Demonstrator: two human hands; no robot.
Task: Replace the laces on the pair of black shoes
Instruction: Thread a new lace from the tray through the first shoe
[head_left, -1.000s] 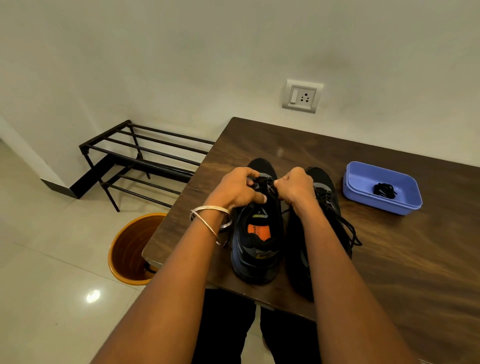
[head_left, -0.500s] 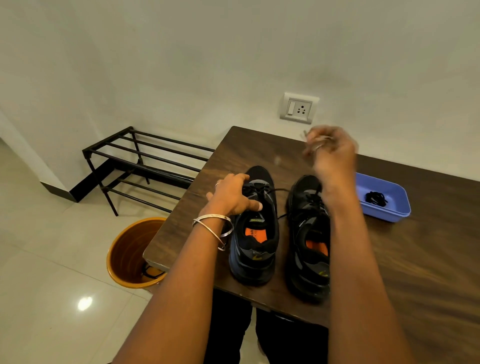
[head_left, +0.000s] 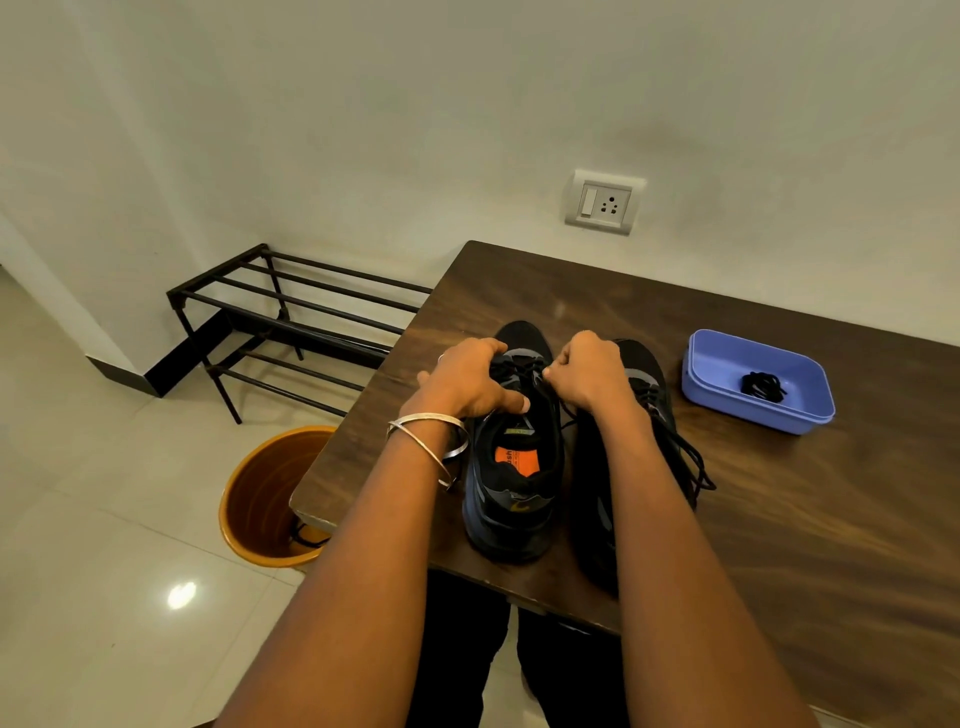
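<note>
Dark wood table (head_left: 779, 519) by a white wall (head_left: 363, 130); left hand (head_left: 467, 382) and right hand (head_left: 589, 376) pinch the left shoe's (head_left: 511, 493) lace (head_left: 522, 371); blue tray (head_left: 810, 410) at two o'clock.

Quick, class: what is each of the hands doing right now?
Left hand: grips the left shoe over its laces.
Right hand: pinches that shoe's lace.

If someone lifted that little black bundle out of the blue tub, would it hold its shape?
Probably not: the black lace bundle lies in loose coils, so it would likely flop and unravel. It looks very light, and the shallow blue tub might slide if nudged.
</note>
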